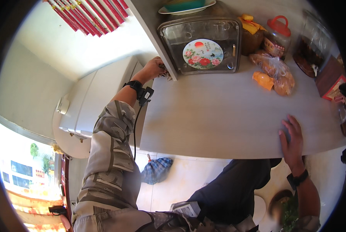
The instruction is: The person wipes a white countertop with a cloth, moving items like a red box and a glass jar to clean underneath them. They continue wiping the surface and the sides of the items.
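My left hand (153, 67) is closed around a crumpled patterned cloth (167, 75), pressed at the lower end of an upright cabinet panel (149, 32). Part of the cloth is hidden behind my fingers and the panel. My right hand (293, 142) rests on the pale wooden tabletop (219, 116) near its front edge, fingers spread, with nothing in it. Just right of the panel stands a glass-like tray (173, 43) with a round floral picture (203, 54), tilted up against the back.
Behind are a yellow-capped jar (251, 37), a red-lidded jar (277, 37), a bag of brown food (284, 78), an orange packet (262, 80) and a large glass jar (313, 43). A white refrigerator-like cabinet (94, 95) stands left. A checked bag (157, 170) lies on the floor.
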Demonstrator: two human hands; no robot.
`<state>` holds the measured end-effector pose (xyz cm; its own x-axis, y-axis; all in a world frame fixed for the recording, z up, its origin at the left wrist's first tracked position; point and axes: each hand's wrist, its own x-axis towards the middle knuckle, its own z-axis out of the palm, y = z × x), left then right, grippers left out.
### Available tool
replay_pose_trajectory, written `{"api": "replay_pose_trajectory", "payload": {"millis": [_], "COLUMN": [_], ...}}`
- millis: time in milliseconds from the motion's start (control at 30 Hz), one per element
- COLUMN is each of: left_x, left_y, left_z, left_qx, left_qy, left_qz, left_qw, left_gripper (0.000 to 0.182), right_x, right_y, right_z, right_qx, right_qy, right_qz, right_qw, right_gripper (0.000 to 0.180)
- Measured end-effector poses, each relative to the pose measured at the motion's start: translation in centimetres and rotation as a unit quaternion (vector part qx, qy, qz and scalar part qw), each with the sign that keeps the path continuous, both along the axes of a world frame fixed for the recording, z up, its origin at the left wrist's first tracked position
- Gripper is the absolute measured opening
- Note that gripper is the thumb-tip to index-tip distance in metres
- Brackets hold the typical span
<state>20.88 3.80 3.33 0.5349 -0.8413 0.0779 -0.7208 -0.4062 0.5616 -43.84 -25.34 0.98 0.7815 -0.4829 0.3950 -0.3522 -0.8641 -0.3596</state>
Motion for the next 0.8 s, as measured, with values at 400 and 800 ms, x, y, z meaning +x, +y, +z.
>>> {"api": "replay_pose_trajectory", "payload": {"millis": [400,800], "left_x": [-9.6,-31.1], "left_y": [6.9,15.0], "left_z": [0.0,-1.7], "left_qx": [-0.024,-0.116], "left_qy": [-0.038,-0.188], "left_qz": [-0.044,0.040], "left_qw": [0.998,0.974], "left_gripper": [0.049,0.051], "right_x": [-0.1,-0.3], "right_y": [-0.2,-0.7], "right_z": [-0.7,-1.7], "right_qx": [-0.007,-0.016], "right_qy": [-0.021,-0.032], "right_qz": [-0.010,-0.008], "right_qw": [1.000,0.999], "right_gripper": [0.035,0.037]}}
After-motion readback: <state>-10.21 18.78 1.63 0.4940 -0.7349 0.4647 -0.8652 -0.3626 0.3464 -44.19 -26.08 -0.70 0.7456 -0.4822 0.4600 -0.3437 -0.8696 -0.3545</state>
